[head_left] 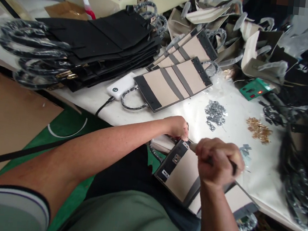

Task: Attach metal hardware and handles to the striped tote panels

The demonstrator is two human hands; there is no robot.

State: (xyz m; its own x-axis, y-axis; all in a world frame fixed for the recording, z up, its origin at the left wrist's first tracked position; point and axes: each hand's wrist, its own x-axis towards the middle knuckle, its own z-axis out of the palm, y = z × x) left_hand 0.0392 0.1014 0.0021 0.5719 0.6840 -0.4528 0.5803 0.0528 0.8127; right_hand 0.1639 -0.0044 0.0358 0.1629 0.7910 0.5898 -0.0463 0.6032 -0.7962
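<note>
In the head view, I have the bag (182, 174) slanting across the near edge of the desk (236, 113), over the lap. My right hand (219, 162) has its fingers wrapped around a tool (193, 146), its pale tip close to the upper plate (186, 145). My left hand (179, 127) is curled at the bag's top corner; I can't tell what its fingers pinch, if anything.

On the black end strip, the lock (176, 159) and lower plate (165, 174) are in place, so I judge this end nearly done, the upper plate being the one in work; whether it is fully fixed I can't tell. Beyond, another bag (174, 84) shows only small marks on its strip. Loose grey pieces (215, 115) and gold pieces (258, 130) suggest plenty is left.
</note>
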